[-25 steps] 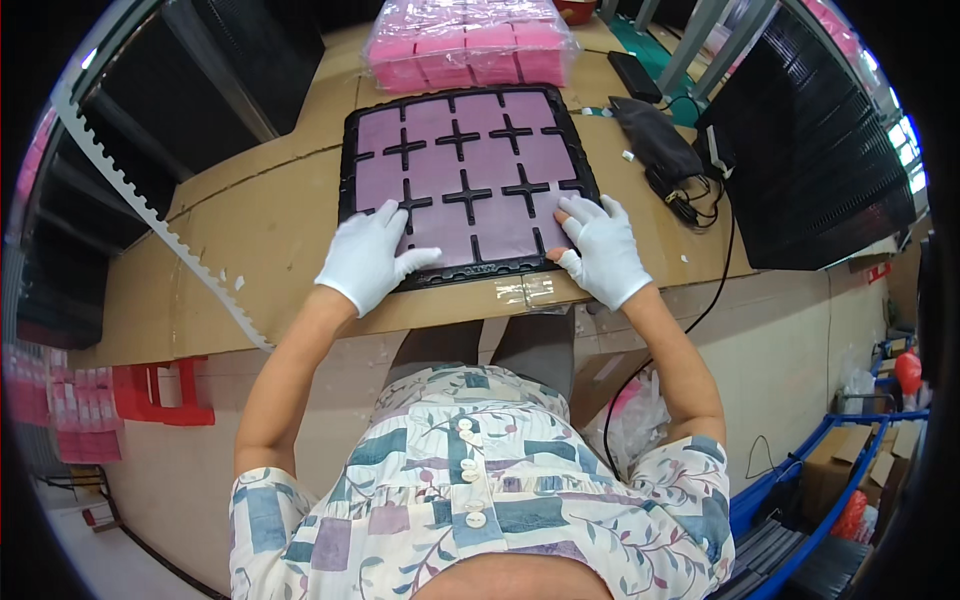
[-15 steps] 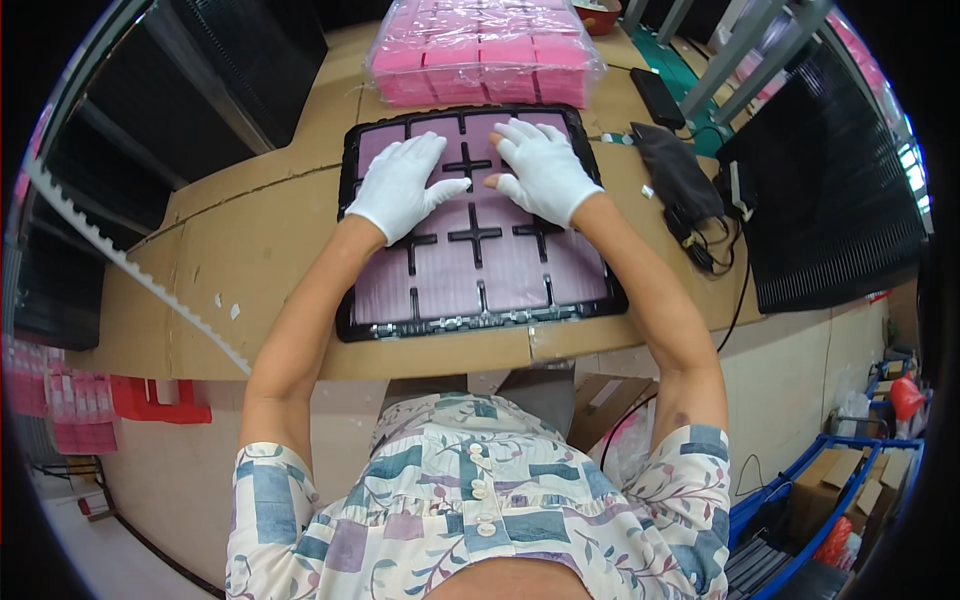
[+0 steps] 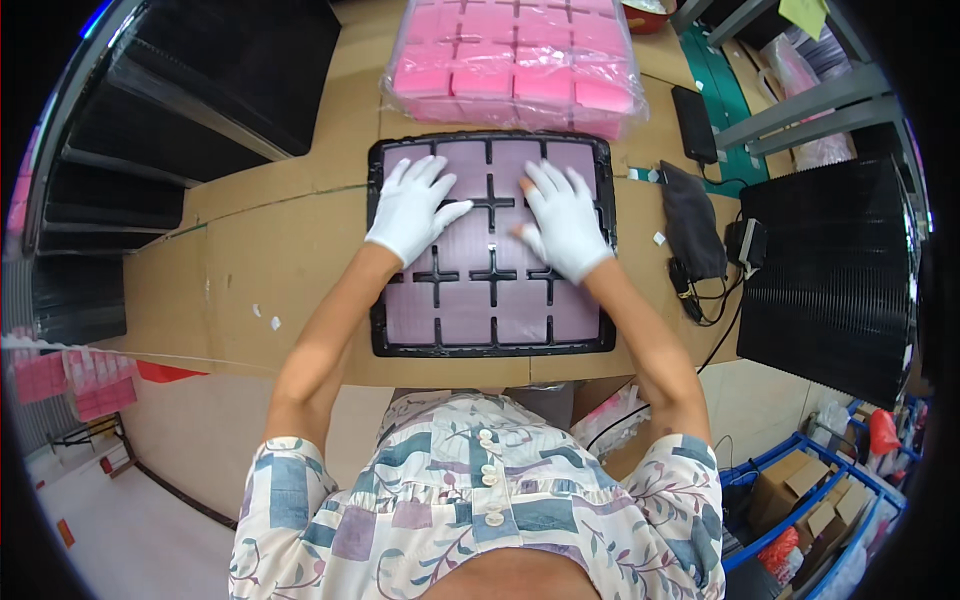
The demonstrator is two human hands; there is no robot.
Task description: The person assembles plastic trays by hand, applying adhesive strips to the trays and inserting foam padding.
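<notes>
A black plastic tray [image 3: 492, 351] lies on the cardboard-covered table in front of me. Pinkish-purple foam sheets [image 3: 465, 312] sit in its compartments, with black cross-shaped ribs showing between them. My left hand [image 3: 410, 208], in a white glove, lies spread and flat on the sheets at the tray's left side. On the right side my gloved right hand [image 3: 568, 220] rests with fingers apart; its thumb is a little blurred, and bare fingertips show at the thumb and index finger. Neither hand holds anything.
A plastic-wrapped stack of pink foam [image 3: 515, 75] stands right behind the tray. Stacked black trays rise at the left [image 3: 220, 75] and right [image 3: 825, 275]. A dark pouch [image 3: 690, 215] and a power adapter [image 3: 745, 243] with cables lie to the right. Cardboard [image 3: 250, 275] covers the table.
The whole scene sits lower and farther right in view, as my head has moved. My hands remain spread on the foam, the right one shifted slightly across it.
</notes>
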